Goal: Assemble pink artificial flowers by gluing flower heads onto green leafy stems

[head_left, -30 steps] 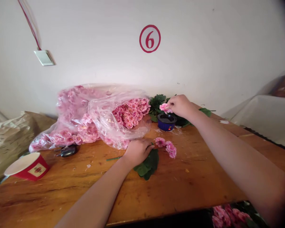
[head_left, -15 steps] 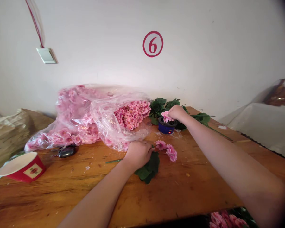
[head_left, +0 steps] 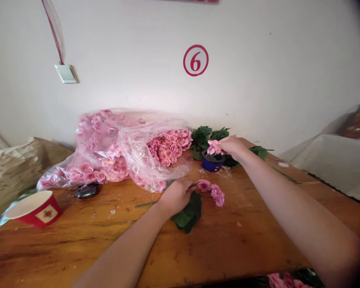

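Note:
My right hand (head_left: 232,145) pinches a single pink flower head (head_left: 213,147) just above a small dark blue pot (head_left: 212,162) with a red light on its side. My left hand (head_left: 177,195) is closed on a green stem with leaves (head_left: 186,213) that lies on the wooden table (head_left: 216,240). That stem carries two pink blossoms (head_left: 213,191) at its right end. Behind the left hand lies a clear plastic bag (head_left: 129,150) full of loose pink flower heads.
More green leafy stems (head_left: 208,135) lie behind the pot by the wall. A red paper cup (head_left: 34,208) stands at the left, and a dark tool (head_left: 85,191) lies near the bag. Finished pink flowers (head_left: 283,280) show at the bottom right edge.
My right hand lowered the flower head into the pot and has now lifted it slightly above the rim. The left hand stays on the stem.

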### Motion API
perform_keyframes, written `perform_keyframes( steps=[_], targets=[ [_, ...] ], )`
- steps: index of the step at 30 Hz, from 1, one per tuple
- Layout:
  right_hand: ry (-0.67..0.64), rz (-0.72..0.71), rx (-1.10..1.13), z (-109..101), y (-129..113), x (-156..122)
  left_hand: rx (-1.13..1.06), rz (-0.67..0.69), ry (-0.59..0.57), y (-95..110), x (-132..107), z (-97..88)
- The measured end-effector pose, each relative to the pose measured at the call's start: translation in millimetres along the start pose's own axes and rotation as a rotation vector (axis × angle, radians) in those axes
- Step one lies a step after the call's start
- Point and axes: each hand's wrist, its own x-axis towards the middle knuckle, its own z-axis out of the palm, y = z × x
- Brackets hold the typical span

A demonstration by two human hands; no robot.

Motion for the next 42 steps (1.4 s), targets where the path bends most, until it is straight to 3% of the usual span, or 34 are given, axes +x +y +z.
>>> perform_keyframes(
  steps=[6,12,20,25,42],
  targets=[
    [-0.174,0.001,0.489,11,24,-57,-0.248,-0.208,0.012,-7,-1,3.2],
    [-0.219,0.097,0.697,31,49,-97,-0.367,-0.331,0.04,-9,1,5.2],
    [-0.234,0.21,0.72,41,63,-97,-0.394,-0.367,0.002,-13,3,8.7],
    [-0.246,0.155,0.619,43,69,-93,-0.376,-0.382,-0.006,-13,5,9.7],
    [-0.252,0.195,0.648,45,72,-91,-0.393,-0.352,0.0,-15,4,10.7]
  ],
)
